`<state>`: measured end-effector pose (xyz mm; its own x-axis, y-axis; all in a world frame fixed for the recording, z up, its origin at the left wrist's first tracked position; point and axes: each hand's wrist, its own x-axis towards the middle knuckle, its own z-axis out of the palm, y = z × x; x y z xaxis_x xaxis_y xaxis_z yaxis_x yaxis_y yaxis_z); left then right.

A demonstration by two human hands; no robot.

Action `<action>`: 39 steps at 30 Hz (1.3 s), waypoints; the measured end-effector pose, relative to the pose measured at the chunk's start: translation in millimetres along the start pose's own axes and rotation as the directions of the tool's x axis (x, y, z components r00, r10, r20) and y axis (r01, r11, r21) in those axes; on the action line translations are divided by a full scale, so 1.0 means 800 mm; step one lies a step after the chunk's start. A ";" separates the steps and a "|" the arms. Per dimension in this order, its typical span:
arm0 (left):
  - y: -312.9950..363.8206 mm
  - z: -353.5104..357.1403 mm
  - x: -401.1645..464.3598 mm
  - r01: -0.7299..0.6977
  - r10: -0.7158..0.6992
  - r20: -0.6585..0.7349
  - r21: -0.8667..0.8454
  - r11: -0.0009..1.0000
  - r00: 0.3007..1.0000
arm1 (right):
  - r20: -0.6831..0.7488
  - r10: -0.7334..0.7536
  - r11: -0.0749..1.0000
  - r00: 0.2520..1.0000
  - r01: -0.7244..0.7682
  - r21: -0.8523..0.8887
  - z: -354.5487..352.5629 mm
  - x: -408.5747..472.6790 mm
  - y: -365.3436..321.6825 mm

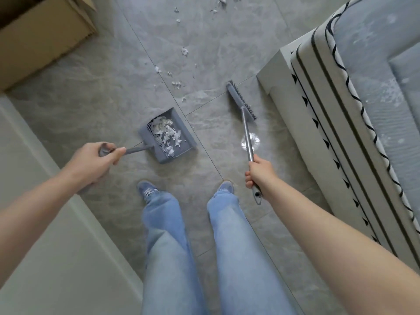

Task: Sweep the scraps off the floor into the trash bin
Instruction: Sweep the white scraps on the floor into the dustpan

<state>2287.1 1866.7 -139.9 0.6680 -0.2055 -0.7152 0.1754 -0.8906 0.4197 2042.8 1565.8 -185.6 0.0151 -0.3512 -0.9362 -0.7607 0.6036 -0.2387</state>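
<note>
the left hand was curled round the end of the dustpan handle, thumb laid along the top, holding the grey dustpan out in front of the left shoe. a heap of white paper scraps lay inside the pan, gathered toward its toothed side. whether the pan touched the floor or hung just above it could not be told.

the right hand was wrapped tightly round the broom handle near its grey grip end, which stuck out below the fist. the metal shaft ran away from the person to the broom head, which was near the corner of the pale sofa with black piping at the right edge of the floor.

loose scraps on the floor were strewn in a trail across the grey tiled floor, from just beyond the pan's open mouth up to the far edge, well apart from the broom head. a cardboard box sat at the far left corner. the person stood in blue jeans, the right shoe just beside the broom's grip end.
</note>
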 end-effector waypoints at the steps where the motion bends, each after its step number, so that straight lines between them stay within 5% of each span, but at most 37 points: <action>1: -0.002 -0.001 0.008 -0.002 0.002 0.012 -0.007 1.000 1.000 | 0.009 0.026 0.999 1.000 -0.026 0.027 0.017 -0.003 -0.004; 9: -0.002 -0.045 0.063 -0.062 0.061 0.049 0.005 0.998 0.997 | 0.088 0.128 0.990 0.988 -0.132 0.045 0.221 -0.102 0.070; 14: -0.004 -0.055 0.073 -0.077 0.083 0.136 -0.053 0.996 0.987 | 0.119 0.129 0.951 0.985 -0.156 0.266 0.283 -0.168 0.081; 24: -0.042 -0.085 0.075 -0.089 0.104 0.191 -0.087 0.992 0.976 | 0.115 0.190 0.942 0.975 -0.214 0.260 0.330 -0.185 0.040; 30: -0.103 -0.153 0.076 -0.026 0.029 0.042 -0.060 0.998 0.999 | 0.129 0.074 0.930 0.989 -0.115 0.348 0.312 -0.222 0.030; 39: -0.167 -0.231 0.075 0.065 -0.066 -0.044 -0.030 0.997 0.997 | 0.079 0.014 0.981 0.997 -0.029 0.194 0.339 -0.132 -0.107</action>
<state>2437.4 2048.3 -135.8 0.6863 -0.1282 -0.7159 0.2399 -0.8894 0.3892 2282.5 1745.7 -136.4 0.0553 -0.2852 -0.9569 -0.6207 0.7408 -0.2566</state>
